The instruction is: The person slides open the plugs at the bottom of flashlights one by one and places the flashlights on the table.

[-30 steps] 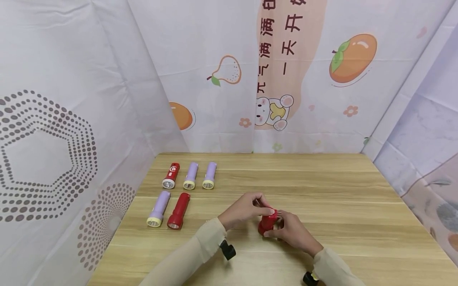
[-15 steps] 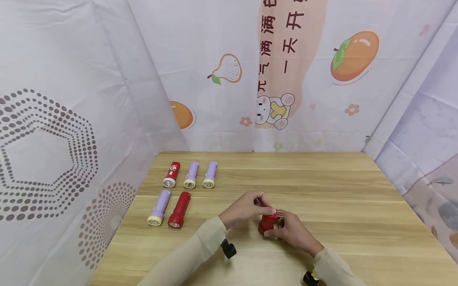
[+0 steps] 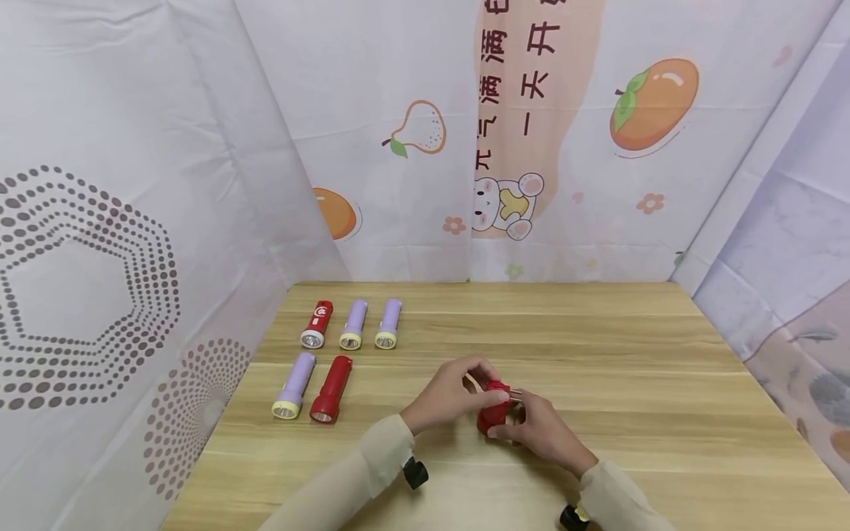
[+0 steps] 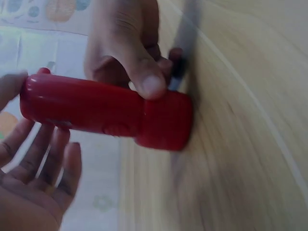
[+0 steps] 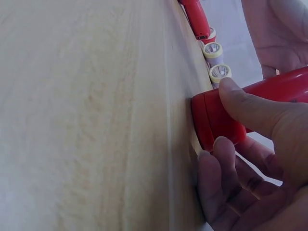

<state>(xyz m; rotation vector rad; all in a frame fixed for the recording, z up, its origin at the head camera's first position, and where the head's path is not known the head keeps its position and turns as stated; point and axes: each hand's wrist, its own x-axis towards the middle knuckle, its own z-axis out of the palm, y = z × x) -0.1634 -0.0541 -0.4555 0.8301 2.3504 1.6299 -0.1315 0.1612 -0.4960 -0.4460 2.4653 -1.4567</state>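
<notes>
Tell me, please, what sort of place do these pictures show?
Probably an improvised indoor tabletop workspace, perhaps arranged for filming: a wood-grain table, creased printed hangings behind and beside it, and flashlights laid in two rows.

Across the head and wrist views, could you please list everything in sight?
Held flashlight: 1, red, head end down between the hands.
Slim metallic piece: count unclear, silvery, between the held flashlight's upper end and the right hand; too small to identify.
Plain flashlight: 1, red, front row on the left.
White-headed flashlight: 1, red, back row.
Yellow-headed flashlights: 3, purple, two back row, one front.
Table: 1, wood-brown, under everything.
Printed sheets: count unclear, mostly white, behind and beside the table.
Wrist devices: 2, black, one per wrist.
Sleeves: 2, cream, on both arms.
Left hand: 1, at the held flashlight's upper end.
Right hand: 1, at its head.
</notes>
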